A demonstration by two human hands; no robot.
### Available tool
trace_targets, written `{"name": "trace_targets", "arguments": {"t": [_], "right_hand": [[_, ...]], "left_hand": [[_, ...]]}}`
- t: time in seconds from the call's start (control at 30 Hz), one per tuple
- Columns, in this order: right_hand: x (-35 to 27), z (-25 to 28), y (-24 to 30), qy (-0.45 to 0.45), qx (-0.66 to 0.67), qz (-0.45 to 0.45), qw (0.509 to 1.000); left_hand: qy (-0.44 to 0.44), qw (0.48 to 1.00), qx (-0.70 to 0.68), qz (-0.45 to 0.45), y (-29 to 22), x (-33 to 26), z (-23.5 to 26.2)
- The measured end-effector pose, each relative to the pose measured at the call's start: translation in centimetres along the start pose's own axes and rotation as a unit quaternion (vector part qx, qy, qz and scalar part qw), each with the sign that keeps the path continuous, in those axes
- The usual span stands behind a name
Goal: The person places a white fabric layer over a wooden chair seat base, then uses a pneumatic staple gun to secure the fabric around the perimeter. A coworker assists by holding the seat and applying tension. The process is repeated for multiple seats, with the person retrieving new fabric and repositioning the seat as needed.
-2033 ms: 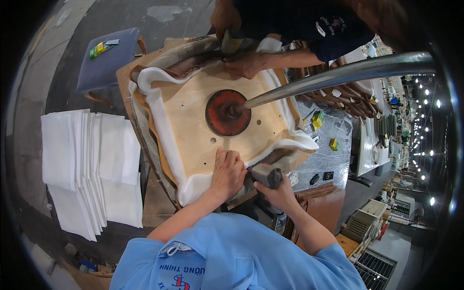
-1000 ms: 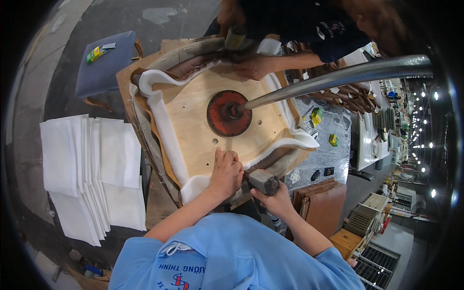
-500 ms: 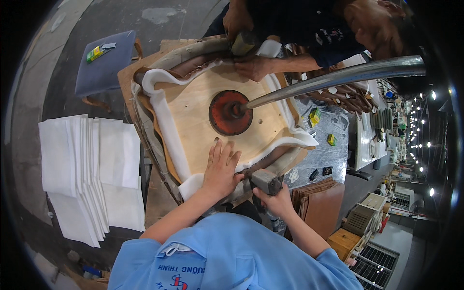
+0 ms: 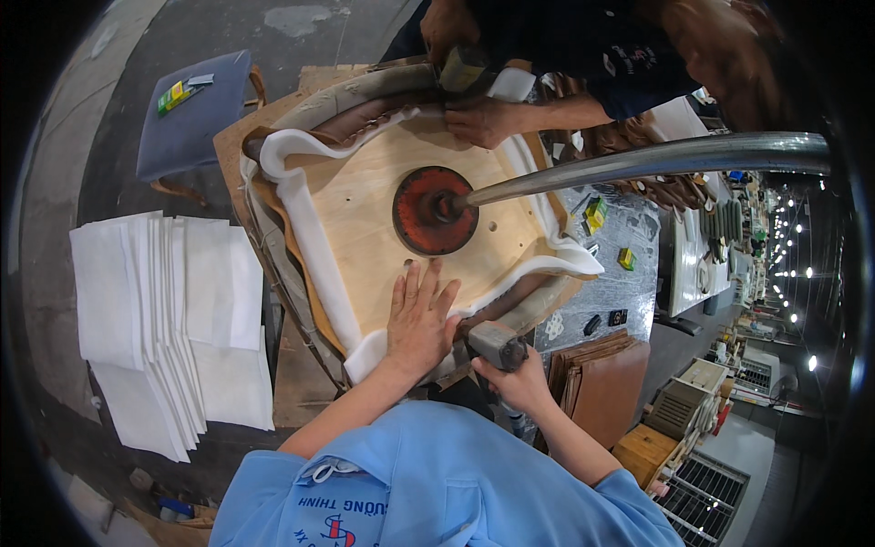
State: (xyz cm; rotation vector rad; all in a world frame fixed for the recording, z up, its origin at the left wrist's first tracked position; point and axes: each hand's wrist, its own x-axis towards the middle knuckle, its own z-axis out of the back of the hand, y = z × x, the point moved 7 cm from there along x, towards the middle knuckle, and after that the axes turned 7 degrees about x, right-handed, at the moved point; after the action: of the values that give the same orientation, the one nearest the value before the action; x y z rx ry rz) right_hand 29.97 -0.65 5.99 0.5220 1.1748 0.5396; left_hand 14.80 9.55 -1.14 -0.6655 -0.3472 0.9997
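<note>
My left hand point(image 4: 419, 314) lies flat on the near part of a plywood board point(image 4: 355, 223), fingers stretched out and thumb toward the near edge. White padding point(image 4: 314, 264) and brown leather point(image 4: 518, 296) rim the board. My right hand point(image 4: 518, 378) grips a grey staple gun point(image 4: 497, 346), its nose at the near edge just right of my left hand. A round red-and-black disc point(image 4: 433, 210) on a metal rod point(image 4: 638, 164) presses on the board's middle. Across from me, a co-worker's hand point(image 4: 483, 121) holds the far edge beside another staple gun point(image 4: 462, 68).
White padding sheets point(image 4: 137, 310) are stacked at left, below a blue-grey cushioned stool point(image 4: 187, 128) bearing a small yellow-green box. To the right, brown leather pieces point(image 4: 602, 387) lie stacked near a plastic-covered table point(image 4: 620, 283) with small boxes. The rod slants across the upper right.
The view has shifted slightly. My left hand stays on the board, and my staple gun remains at the near edge, tilted a little differently. The co-worker's head has moved.
</note>
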Motion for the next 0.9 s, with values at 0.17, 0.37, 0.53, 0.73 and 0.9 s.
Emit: {"name": "trace_targets", "arguments": {"t": [0.17, 0.37, 0.53, 0.73, 0.9], "right_hand": [[1.1, -0.4, 0.7, -0.009, -0.056, 0.068, 0.996], [0.2, -0.6, 0.2, -0.009, -0.006, 0.018, 1.0], [0.6, -1.3, 0.7, 0.01, -0.025, 0.034, 0.999], [-2.2, -0.4, -1.5, 0.004, 0.058, 0.045, 0.997], [-3.4, -0.1, -4.1, -0.003, 0.075, 0.098, 0.992]], "left_hand": [[0.019, 1.0, -0.004, 0.018, 0.2, 0.0, -0.1], [0.029, 0.999, -0.012, 0.021, 0.3, 0.3, 0.0], [-0.012, 1.0, -0.002, 0.008, 0.4, 0.0, -0.1], [-0.039, 0.993, -0.107, -0.005, 1.7, 0.2, 2.2], [-0.078, 0.968, -0.238, 0.026, 2.1, -4.3, 9.4]]}}
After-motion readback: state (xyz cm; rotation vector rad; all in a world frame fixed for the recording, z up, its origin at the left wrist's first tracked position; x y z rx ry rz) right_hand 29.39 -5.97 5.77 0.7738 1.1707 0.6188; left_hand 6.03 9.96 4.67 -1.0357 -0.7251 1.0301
